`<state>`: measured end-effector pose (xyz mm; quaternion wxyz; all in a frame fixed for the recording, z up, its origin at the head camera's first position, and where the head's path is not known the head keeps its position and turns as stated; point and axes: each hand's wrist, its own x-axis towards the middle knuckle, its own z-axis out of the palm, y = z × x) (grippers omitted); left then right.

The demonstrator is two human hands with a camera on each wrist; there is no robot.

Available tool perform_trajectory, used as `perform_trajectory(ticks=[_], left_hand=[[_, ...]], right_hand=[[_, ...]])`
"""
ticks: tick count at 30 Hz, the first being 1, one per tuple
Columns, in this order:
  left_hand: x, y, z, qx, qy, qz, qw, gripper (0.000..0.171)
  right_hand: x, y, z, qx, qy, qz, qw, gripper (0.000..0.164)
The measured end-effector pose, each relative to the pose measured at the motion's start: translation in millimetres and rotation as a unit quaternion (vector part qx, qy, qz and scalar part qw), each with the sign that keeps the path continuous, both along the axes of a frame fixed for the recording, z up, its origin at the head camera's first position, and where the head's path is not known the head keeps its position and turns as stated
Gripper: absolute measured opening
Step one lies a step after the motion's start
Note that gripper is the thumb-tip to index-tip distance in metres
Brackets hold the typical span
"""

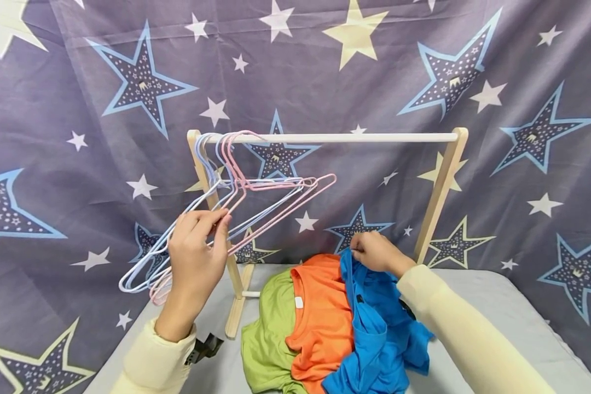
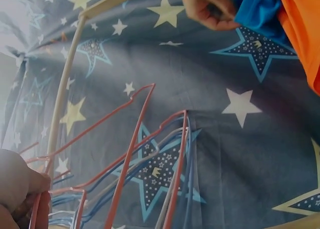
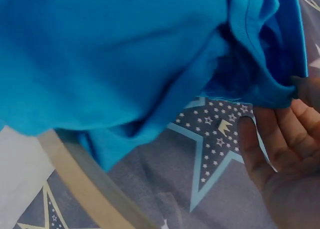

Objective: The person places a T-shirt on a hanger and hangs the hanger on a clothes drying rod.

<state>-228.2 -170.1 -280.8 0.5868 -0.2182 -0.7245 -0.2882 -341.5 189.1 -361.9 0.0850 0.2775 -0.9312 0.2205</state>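
Note:
My left hand [image 1: 199,249] pinches a pink clothes hanger [image 1: 288,210] at its sloping side, in front of the rail's left end. Behind it hang several blue, white and pink hangers [image 1: 143,268], bunched at that end. With thumb and fingers my right hand [image 1: 376,251] pinches the edge of a blue shirt [image 1: 374,328], lifting it a little. In the right wrist view the blue cloth [image 3: 125,64] hangs from the pinched edge. Left of the blue shirt lie an orange shirt [image 1: 325,317] with a white label and a green shirt [image 1: 271,323], overlapping.
A small garment rack stands at the back, with a white rail [image 1: 364,138] and wooden legs [image 1: 440,197]. The grey surface [image 1: 497,306] carries the clothes and the rack. Behind hangs a dark cloth printed with stars [image 1: 295,82].

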Motion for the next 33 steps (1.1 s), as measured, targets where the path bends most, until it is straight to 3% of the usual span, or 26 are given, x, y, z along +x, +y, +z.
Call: perform_trajectory(ticks=[6,15,23,33], left_hand=[[0.5,7,-15.3,-0.003,0.008,-0.014,0.9999,0.01],[-1.3,12,-40.4,-0.019,0.012,-0.028,0.9994,0.013],[0.3,14,-57.7,-0.038,0.007,-0.046,0.9982,0.016],[8.3,15,-65.1,-0.05,-0.004,-0.047,0.9977,0.014]], right_hand=[[-2.7,2,13.7,-0.056,-0.062,-0.018,0.996,0.013],[-8.8,10,25.3,-0.129,-0.14,-0.072,0.979,0.016],[-5.7,3,37.0,-0.172,-0.134,-0.144,0.965,0.02],[-8.3,0,48.9,-0.208,-0.127,-0.2,0.949,0.025]])
